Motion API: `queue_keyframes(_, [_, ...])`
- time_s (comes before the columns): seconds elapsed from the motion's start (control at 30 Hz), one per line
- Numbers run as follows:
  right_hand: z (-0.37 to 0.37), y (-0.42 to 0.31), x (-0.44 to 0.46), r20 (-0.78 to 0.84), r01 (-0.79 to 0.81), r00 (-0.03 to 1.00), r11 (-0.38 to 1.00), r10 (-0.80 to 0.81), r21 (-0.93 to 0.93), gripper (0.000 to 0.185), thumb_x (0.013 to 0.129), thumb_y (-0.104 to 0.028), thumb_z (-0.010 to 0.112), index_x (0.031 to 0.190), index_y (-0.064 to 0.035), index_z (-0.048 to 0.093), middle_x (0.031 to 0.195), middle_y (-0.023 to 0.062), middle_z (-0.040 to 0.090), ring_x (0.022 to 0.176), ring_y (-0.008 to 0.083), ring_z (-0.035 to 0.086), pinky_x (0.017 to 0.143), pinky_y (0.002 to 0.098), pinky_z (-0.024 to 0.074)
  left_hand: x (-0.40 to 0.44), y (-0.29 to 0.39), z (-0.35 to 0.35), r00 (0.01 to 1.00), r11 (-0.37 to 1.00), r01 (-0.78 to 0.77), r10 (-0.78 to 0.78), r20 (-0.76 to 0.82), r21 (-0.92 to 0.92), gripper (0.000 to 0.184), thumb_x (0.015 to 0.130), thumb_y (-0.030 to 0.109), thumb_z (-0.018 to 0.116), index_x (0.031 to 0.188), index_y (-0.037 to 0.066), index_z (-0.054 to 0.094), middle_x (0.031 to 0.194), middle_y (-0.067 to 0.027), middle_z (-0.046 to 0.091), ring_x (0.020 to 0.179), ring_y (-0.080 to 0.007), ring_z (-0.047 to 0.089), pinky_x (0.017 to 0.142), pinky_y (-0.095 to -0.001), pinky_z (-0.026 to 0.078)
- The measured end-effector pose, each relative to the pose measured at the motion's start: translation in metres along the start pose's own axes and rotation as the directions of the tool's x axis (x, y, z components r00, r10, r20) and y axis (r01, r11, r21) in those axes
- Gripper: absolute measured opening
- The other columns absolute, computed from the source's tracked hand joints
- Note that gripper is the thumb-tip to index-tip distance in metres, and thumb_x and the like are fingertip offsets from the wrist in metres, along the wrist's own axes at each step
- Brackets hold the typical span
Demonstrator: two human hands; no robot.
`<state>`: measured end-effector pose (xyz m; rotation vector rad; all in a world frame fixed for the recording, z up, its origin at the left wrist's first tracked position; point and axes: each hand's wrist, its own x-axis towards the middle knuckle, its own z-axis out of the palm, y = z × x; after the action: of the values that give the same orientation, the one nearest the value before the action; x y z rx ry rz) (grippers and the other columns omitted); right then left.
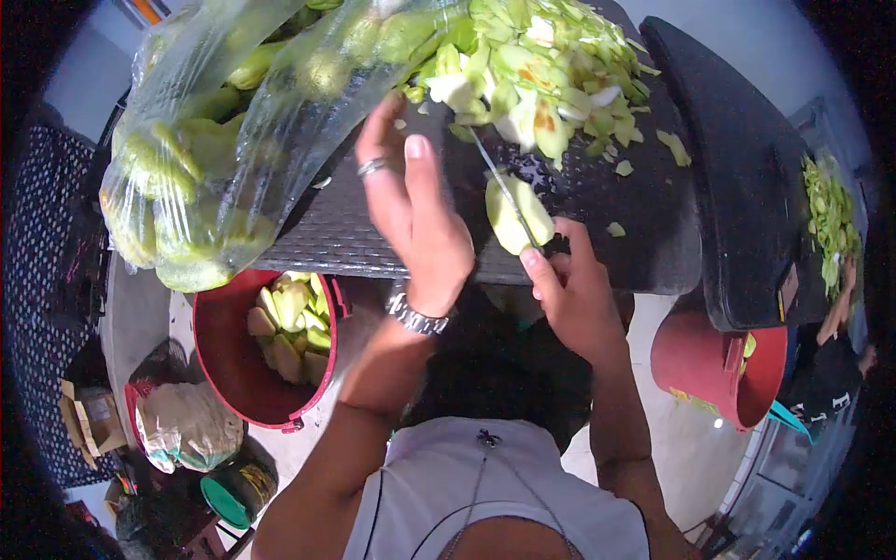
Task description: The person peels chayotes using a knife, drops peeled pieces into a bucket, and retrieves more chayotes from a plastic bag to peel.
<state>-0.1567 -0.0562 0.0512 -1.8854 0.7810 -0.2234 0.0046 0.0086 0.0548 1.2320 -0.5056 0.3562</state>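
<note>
My right hand (574, 294) grips a knife (499, 177), its thin blade pointing up and to the left. A pale, peeled chayote (507, 222) lies under the blade, touching it; whether my right fingers also hold it I cannot tell. My left hand (411, 201) is empty, fingers apart, over the dark woven table (355, 233) to the left of the chayote. It is close to a clear plastic bag (271, 159) full of green chayotes (201, 229). A pile of green and white peelings (551, 84) covers the table beyond the blade.
Below the table's left front edge stands a red bucket (217, 373) with peeled pieces inside. Another red bucket (691, 359) is on the right, under a second dark table (737, 168) bearing more peelings (831, 219). A filled sack (187, 425) sits on the floor at left.
</note>
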Motion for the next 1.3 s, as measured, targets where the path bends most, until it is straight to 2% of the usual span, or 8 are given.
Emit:
queue_keyframes(0.1, [0.004,0.023,-0.003,-0.034,0.14,0.989,0.984,-0.144,-0.107,0.048,0.103,-0.025,0.058,0.141,-0.0047,0.037,0.093,0.0271,0.071,0.089,0.0493,0.07,0.075,0.0532,0.0542,0.029,0.002,0.0,0.649,0.746,-0.666,0.589,0.482,-0.015,0.04,0.097,0.027,0.059,0.123,-0.002,0.065,0.123,-0.0242,0.065,0.12,-0.038,0.061,0.109,-0.0462,0.043])
queue_keyframes(0.23, [0.005,0.009,-0.019,-0.1,0.082,0.988,0.948,-0.118,-0.308,0.051,0.103,-0.024,0.057,0.144,-0.0027,0.034,0.104,0.0333,0.068,0.095,0.0537,0.066,0.077,0.0589,0.0531,0.035,-0.008,0.029,0.21,0.599,-0.79,0.462,0.861,-0.129,0.033,0.093,0.032,0.062,0.105,0.002,0.071,0.106,-0.0169,0.071,0.105,-0.0347,0.067,0.099,-0.0485,0.051])
queue_keyframes(0.33, [0.005,0.015,-0.031,-0.194,0.038,0.973,0.915,-0.126,-0.401,0.053,0.103,-0.023,0.057,0.144,0.0019,0.034,0.111,0.0358,0.065,0.098,0.0526,0.066,0.077,0.0569,0.0552,0.033,-0.021,0.034,0.002,0.622,-0.782,0.051,0.999,-0.03,0.032,0.092,0.036,0.064,0.086,0.005,0.07,0.094,-0.0127,0.073,0.091,-0.0313,0.07,0.082,-0.0454,0.056])
queue_keyframes(0.43, [0.002,0.029,-0.041,-0.253,0.001,0.952,0.824,-0.175,-0.567,0.051,0.103,-0.022,0.057,0.141,0.0052,0.038,0.107,0.0336,0.064,0.096,0.0495,0.067,0.074,0.0526,0.0572,0.014,-0.051,0.037,0.064,0.63,-0.766,0.276,0.959,-0.13,0.034,0.091,0.036,0.065,0.077,0.005,0.067,0.089,-0.0109,0.072,0.083,-0.0303,0.069,0.07,-0.043,0.055])
queue_keyframes(0.7, [-0.028,0.04,-0.014,-0.001,0.276,0.95,0.841,-0.312,-0.465,0.009,0.101,-0.009,0.056,0.101,-0.002,0.05,0.082,0.0197,0.064,0.07,0.0415,0.068,0.057,0.0473,0.0555,0.026,-0.011,0.051,-0.013,0.668,-0.737,0.14,0.99,-0.104,0.038,0.092,0.042,0.065,0.086,0.005,0.07,0.091,-0.0113,0.073,0.086,-0.0304,0.071,0.072,-0.0409,0.057])
queue_keyframes(0.8, [-0.027,0.041,-0.011,-0.029,0.286,0.936,0.803,-0.352,-0.523,0.009,0.101,-0.01,0.055,0.099,-0.0033,0.049,0.078,0.0184,0.063,0.064,0.0405,0.067,0.054,0.0472,0.055,0.028,-0.018,0.05,-0.116,0.599,-0.792,0.04,0.992,-0.116,0.04,0.093,0.045,0.063,0.093,0.006,0.071,0.095,-0.0111,0.074,0.091,-0.0304,0.072,0.079,-0.042,0.058])
queue_keyframes(1.13, [-0.02,0.029,-0.023,0.038,0.15,0.984,0.7,-0.172,-0.698,0.009,0.099,-0.011,0.051,0.103,-0.0035,0.051,0.08,0.015,0.064,0.064,0.0323,0.071,0.054,0.041,0.0588,0.015,-0.046,0.032,0.057,0.651,-0.726,0.377,0.924,-0.221,0.054,0.091,0.057,0.059,0.101,0.005,0.071,0.09,-0.0125,0.071,0.089,-0.0325,0.07,0.097,-0.0485,0.052])
queue_keyframes(1.3, [-0.014,0.025,-0.021,0.046,0.151,0.98,0.574,-0.193,-0.805,0.014,0.098,-0.011,0.052,0.107,-0.0007,0.053,0.077,0.0139,0.063,0.065,0.0311,0.071,0.054,0.0402,0.0592,0.012,-0.065,0.024,0.1,0.802,-0.578,0.254,0.962,-0.151,0.059,0.089,0.058,0.06,0.111,0.004,0.066,0.1,-0.014,0.071,0.101,-0.0352,0.067,0.102,-0.0508,0.047])
